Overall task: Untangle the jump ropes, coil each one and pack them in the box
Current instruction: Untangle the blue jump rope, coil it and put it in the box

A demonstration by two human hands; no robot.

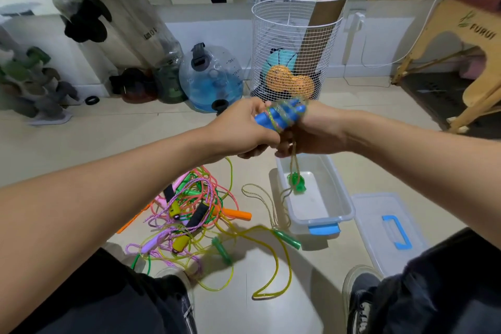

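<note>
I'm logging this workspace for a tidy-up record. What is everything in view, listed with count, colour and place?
blue-handled rope: one, blue handles wound with cord, held in both hands
tangled ropes: several, pink, purple, green, yellow, orange, floor centre
box: one, clear with blue latch, floor right of tangle
green piece: one, inside box
lid: one, clear with blue handle, right of box
wire basket: one, white, behind hands
water jug: one, blue, by wall
left hand: grips handles
right hand: grips handles
</note>
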